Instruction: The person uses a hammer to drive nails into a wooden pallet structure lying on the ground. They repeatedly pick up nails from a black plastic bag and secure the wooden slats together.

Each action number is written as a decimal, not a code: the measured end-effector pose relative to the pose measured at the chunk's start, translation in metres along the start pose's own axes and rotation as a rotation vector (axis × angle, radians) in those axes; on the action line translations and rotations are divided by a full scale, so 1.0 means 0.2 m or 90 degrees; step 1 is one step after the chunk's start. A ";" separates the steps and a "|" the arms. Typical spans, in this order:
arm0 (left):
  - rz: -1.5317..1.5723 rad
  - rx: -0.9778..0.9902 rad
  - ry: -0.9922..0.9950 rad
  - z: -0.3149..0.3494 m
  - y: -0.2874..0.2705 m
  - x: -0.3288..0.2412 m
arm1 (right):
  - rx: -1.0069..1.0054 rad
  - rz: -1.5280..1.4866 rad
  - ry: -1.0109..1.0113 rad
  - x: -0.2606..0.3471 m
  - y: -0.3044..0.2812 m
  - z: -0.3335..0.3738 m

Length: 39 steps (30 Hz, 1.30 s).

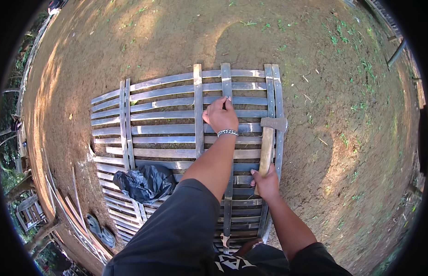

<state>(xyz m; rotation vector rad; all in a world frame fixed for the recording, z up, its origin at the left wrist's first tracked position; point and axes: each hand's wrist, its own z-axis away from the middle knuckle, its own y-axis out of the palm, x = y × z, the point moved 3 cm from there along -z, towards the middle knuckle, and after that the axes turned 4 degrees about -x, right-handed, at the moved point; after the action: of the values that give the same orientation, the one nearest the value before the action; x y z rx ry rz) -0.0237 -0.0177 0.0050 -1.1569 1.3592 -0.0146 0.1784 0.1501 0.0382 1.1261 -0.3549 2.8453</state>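
A slatted bamboo panel (pixel 163 129) lies on the ground before me, its long cross slats fixed to several upright strips. My left hand (pixel 220 115) is closed in a pinch over one upright strip (pixel 226 82) near the panel's far edge; anything between the fingertips is too small to make out. A silver chain bracelet (pixel 228 132) circles that wrist. My right hand (pixel 267 184) grips the wooden handle of a hatchet (pixel 266 149). Its metal head points away from me, over the paired strips at the panel's right side.
A crumpled black plastic bag (pixel 147 182) rests on the panel's left part. Dark sandals (pixel 100 231) and long thin bamboo strips (pixel 78 221) lie on the ground at the lower left. Bare earth with grass tufts surrounds the panel. A post (pixel 396 53) stands at the far right.
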 end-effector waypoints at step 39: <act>0.026 -0.013 0.041 -0.02 -0.01 -0.03 | 0.035 0.362 -0.291 0.59 0.04 -0.23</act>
<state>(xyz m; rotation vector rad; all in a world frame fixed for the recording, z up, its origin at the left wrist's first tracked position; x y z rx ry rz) -0.0284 -0.0179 0.0111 -1.1538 1.4429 -0.0077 0.0614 0.1501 0.0850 1.9678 -0.7266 3.0176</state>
